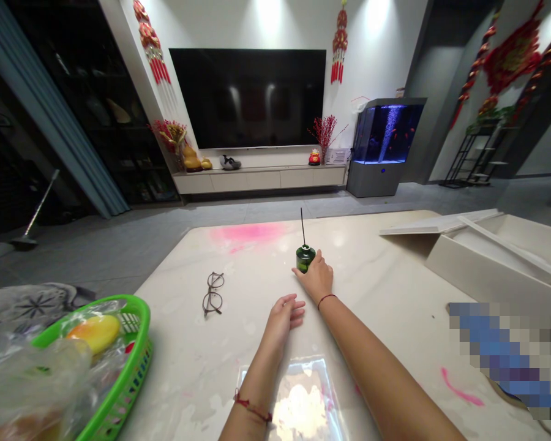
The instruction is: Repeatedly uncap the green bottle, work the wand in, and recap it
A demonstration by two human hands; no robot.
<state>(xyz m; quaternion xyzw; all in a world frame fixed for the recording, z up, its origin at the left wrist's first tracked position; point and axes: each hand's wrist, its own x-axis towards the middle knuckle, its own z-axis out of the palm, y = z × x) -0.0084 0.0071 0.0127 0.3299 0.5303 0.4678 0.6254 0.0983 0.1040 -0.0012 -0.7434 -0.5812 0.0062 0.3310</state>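
A small dark green glass diffuser bottle (305, 257) stands upright on the pale marble-look table (174, 343), with one thin black stick (302, 228) rising from its neck. My right hand (318, 278) is around the near right side of the bottle, thumb to the left and fingers to the right; part of the glass is hidden behind it. My left hand (285, 315) rests nearer to me and a little left, its fingers slightly bent and apart, holding nothing. Brown-framed eyeglasses (212, 295) lie on the tabletop to the left of both hands.
A green plastic basket (140, 343) with bagged fruit sits at the near left. On the right are an open white box (477, 260) and a pixelated blue object (505, 355). A pink stain (250, 233) marks the far edge.
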